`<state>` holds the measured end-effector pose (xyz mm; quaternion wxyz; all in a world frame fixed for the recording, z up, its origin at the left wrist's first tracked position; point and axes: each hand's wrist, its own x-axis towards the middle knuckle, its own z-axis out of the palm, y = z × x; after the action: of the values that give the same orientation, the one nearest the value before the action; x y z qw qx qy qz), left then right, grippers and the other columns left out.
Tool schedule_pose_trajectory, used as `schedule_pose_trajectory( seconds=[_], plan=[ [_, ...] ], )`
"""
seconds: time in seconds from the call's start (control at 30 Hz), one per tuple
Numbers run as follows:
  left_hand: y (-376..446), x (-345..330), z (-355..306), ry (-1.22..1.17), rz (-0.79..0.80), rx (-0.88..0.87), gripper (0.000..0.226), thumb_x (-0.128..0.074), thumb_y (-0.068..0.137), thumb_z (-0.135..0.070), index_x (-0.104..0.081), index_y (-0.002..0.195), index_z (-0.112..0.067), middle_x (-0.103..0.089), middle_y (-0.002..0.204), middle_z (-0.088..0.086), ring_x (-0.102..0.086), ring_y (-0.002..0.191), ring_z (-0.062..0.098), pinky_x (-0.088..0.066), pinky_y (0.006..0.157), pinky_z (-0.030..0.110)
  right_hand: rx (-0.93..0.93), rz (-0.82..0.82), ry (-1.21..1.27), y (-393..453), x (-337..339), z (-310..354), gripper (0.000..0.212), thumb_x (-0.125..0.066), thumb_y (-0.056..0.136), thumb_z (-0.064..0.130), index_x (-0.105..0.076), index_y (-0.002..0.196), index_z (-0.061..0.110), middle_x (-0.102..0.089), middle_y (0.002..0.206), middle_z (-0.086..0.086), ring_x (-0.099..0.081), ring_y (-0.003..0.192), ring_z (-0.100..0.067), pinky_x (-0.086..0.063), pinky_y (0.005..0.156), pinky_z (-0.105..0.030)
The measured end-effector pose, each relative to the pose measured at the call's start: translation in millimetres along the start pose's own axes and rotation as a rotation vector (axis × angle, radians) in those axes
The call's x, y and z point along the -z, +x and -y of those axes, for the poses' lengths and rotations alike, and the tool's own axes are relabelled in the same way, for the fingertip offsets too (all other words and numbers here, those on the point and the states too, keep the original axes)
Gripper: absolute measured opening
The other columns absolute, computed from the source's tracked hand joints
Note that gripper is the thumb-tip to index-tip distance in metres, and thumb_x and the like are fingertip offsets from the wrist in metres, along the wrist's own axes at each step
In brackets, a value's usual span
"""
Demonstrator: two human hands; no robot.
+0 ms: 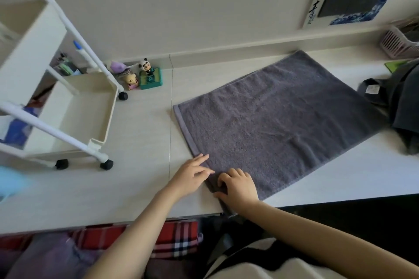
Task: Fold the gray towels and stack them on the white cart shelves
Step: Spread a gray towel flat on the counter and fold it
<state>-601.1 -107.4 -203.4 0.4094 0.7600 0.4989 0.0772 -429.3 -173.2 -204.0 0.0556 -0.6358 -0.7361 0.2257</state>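
Right now the flat gray terry towel (278,120) lies spread on the pale desk (140,138), and both hands work its near left corner, which sits close to the desk's front edge. The left hand (190,176) rests with fingers mostly straight, fingertips touching the hemmed edge, while the right hand (238,186) has its fingers curled and pinching a bunched bit of that same corner. Because the corner seems to hang slightly over the desk's front edge, a careless pull could drag more cloth off and skew the whole sheet. Lifting by one corner alone would likely give a crooked fold, with edges not meeting. To the right, a heap of dark gray cloth (403,106) touches the towel's far side, so a sweeping fold might catch it. The white plastic rolling cart (74,108) stands well apart to the left on the desk; its lower tray looks bare, so stacking is not yet begun.
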Motion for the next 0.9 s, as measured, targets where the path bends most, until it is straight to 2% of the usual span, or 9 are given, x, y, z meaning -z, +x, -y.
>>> schedule_pose_trajectory(
  seconds=[0.07,0.1,0.27,0.4,0.47,0.57,0.73,0.83,0.9],
  plan=[
    [0,1,0,-0.004,0.036,0.019,0.026,-0.049,0.097,-0.020,-0.069,0.113,-0.022,-0.031,0.152,-0.005,-0.014,0.144,0.007,-0.010,0.115,0.022,-0.008,-0.038,0.014,0,-7,-3,0.029,-0.078,0.063,0.043,-0.065,0.079,0.022,-0.060,0.082,0.001,-0.061,0.083,-0.028,-0.045,0.068,-0.035],
    [0,1,0,-0.010,0.054,0.026,0.026,-0.050,0.097,-0.022,-0.069,0.114,-0.023,-0.029,0.153,-0.006,-0.012,0.144,0.007,-0.009,0.115,0.023,-0.013,-0.050,0.031,0,-8,-3,0.027,-0.079,0.063,0.042,-0.065,0.076,0.022,-0.061,0.079,0.001,-0.061,0.080,-0.027,-0.046,0.066,-0.035],
    [-2,6,-1,-0.007,0.139,0.056,0.025,-0.055,0.094,-0.035,-0.069,0.114,-0.029,-0.021,0.156,-0.008,-0.007,0.144,0.005,-0.006,0.118,0.030,-0.063,-0.069,0.226,3,-2,-7,0.022,-0.070,0.077,0.036,-0.069,0.083,0.015,-0.064,0.089,-0.004,-0.055,0.095,-0.027,-0.039,0.083,-0.035],
    [-2,13,-10,0.122,0.190,0.063,0.028,-0.055,0.092,-0.043,-0.064,0.117,-0.038,-0.018,0.157,-0.009,-0.006,0.144,0.005,-0.004,0.118,0.041,-0.121,-0.005,0.345,5,-2,-11,0.030,-0.058,0.075,0.042,-0.067,0.081,0.014,-0.064,0.090,-0.004,-0.055,0.094,-0.027,-0.038,0.084,-0.032],
    [-2,16,-13,0.190,0.198,0.075,0.034,-0.058,0.087,-0.051,-0.059,0.121,-0.044,-0.018,0.156,-0.013,-0.009,0.143,0.008,-0.003,0.118,0.041,-0.153,0.033,0.441,8,4,-14,0.016,-0.062,0.083,0.034,-0.061,0.078,0.019,-0.061,0.090,-0.003,-0.053,0.092,-0.023,-0.037,0.078,-0.023],
    [2,20,-20,0.355,0.170,0.043,0.043,-0.063,0.082,-0.053,-0.054,0.124,-0.049,-0.023,0.151,-0.014,-0.013,0.139,0.015,-0.003,0.116,0.040,-0.208,0.139,0.579,6,27,-20,0.012,-0.061,0.089,0.025,-0.054,0.081,0.018,-0.055,0.088,0.004,-0.051,0.082,-0.013,-0.035,0.062,-0.012],
    [25,21,-36,0.443,0.060,-0.060,0.027,-0.063,0.084,-0.041,-0.066,0.111,-0.044,-0.041,0.142,-0.014,-0.021,0.135,0.011,0.005,0.114,0.039,-0.228,0.235,0.762,-14,66,-50,0.010,-0.057,0.093,0.021,-0.053,0.085,0.017,-0.053,0.077,0.006,-0.047,0.069,-0.007,-0.037,0.065,-0.015],
    [43,25,-47,0.455,0.140,-0.030,0.031,-0.065,0.079,-0.053,-0.071,0.104,-0.037,-0.053,0.130,-0.017,-0.030,0.130,0.008,0.006,0.115,0.044,-0.248,0.278,0.878,-32,89,-79,0.011,-0.056,0.094,0.023,-0.055,0.084,0.018,-0.055,0.075,0.005,-0.048,0.072,-0.010,-0.039,0.072,-0.024],
    [56,26,-54,0.451,0.245,-0.027,0.035,-0.065,0.074,-0.060,-0.072,0.097,-0.035,-0.061,0.120,-0.017,-0.040,0.124,0.011,-0.004,0.114,0.045,-0.258,0.282,1.001,-47,102,-101,0.016,-0.061,0.089,0.030,-0.055,0.085,0.016,-0.054,0.073,0.004,-0.047,0.073,-0.012,-0.038,0.070,-0.025]
  ],
)
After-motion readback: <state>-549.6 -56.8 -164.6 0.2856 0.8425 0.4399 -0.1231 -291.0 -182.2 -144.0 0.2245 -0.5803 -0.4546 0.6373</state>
